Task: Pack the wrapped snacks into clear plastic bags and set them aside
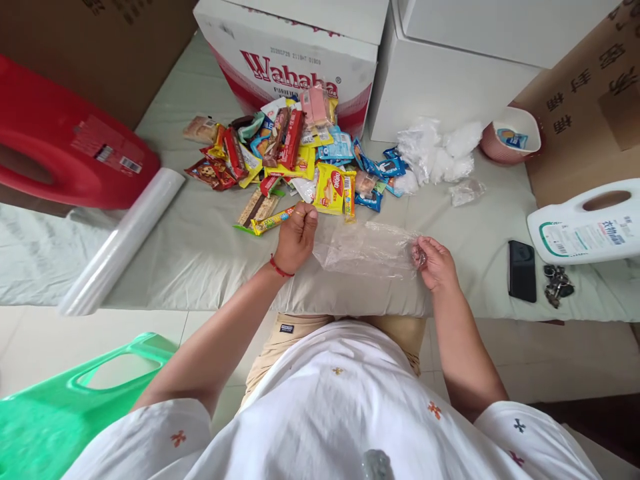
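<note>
My white shirt (310, 400) and tan trousers (290, 337) are nearest, with a green plastic piece (45, 427) low at the left, partly out of view. At the front of the grey-green cloth (200, 257), my right hand (439, 263) pinches the right end of a clear bag (367, 250) between thumb and fingers, a little film bunched at the tips. My left hand (295, 237), a red cord (281, 268) at its wrist, is curled with thumb and fingers pressed together at the bag's left end; whether film is caught in that fist I cannot tell. The bag lies spread and wrinkled between my hands. Well to its right: a black phone (521, 271) with keys (557, 285) just beside it, and a white bottle (587, 220) on its side behind them. At the left, a film roll (125, 240) lies slantwise next to a large red jug (85, 147). Just past my left hand is a yellow stick pack (273, 220), at the edge of a heap of wrapped snacks (290, 150). Right of the heap: crumpled clear plastic (435, 153), then a pink basket (503, 150) containing a blue packet (513, 138). Farthest back: a Wahaha carton (280, 63) directly behind the heap, a white box (445, 87) at its right, and brown cardboard (585, 100) at both sides.
</note>
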Available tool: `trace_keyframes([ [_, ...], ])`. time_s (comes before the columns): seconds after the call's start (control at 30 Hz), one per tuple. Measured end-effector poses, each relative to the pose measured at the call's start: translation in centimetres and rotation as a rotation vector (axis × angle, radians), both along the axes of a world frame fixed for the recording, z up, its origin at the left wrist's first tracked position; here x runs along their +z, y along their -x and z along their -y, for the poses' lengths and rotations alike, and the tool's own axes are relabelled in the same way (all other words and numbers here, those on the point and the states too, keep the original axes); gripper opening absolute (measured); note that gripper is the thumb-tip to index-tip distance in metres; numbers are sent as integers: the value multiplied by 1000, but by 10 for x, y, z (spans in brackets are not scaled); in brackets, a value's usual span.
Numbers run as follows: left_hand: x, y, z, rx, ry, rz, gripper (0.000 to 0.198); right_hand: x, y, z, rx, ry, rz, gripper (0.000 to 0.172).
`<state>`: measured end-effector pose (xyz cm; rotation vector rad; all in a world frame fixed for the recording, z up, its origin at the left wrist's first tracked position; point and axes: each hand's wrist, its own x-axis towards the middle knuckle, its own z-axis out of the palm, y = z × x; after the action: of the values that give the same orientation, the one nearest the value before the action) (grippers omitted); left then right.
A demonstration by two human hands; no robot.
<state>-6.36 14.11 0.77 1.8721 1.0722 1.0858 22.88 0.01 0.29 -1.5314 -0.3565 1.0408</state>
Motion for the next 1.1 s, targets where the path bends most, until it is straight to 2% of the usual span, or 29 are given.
trace_keyframes([
  [0.07,9,8,12,44,-159,5,27,1,-10,4,-33,-6,-69,47],
  [0.13,20,19,30,4,-367,-17,17,3,-19,6,-33,1,-93,45],
  [0.2,29,30,52,-112,-460,-23,22,4,-25,4,-5,19,-72,44],
  [0.3,36,39,86,-376,-559,-53,22,4,-27,-14,39,63,-6,43],
  [0.4,34,40,109,-584,-703,-131,23,4,-21,-43,117,116,61,36],
  [0.53,20,41,121,-673,-885,-253,16,2,-9,-84,223,110,142,29],
  [0.63,10,46,127,-747,-867,-388,12,-1,-3,-105,263,62,223,28],
  [0.73,8,54,133,-810,-792,-424,24,-3,-2,-115,340,46,345,29],
  [0.83,13,66,133,-710,-813,-376,26,3,-8,-108,334,-18,626,32],
  [0.9,15,73,127,-585,-750,-289,21,11,-12,-90,215,-62,856,36],
  [0.93,15,73,122,-501,-653,-240,18,14,-13,-78,137,-67,931,38],
  [1.0,13,66,107,-285,-353,-217,18,18,-10,-51,8,-46,971,41],
  [1.03,12,58,98,-170,-185,-256,24,17,-6,-37,-12,-21,943,43],
  [1.1,9,34,78,-10,56,-440,37,11,9,-15,68,71,841,47],
])
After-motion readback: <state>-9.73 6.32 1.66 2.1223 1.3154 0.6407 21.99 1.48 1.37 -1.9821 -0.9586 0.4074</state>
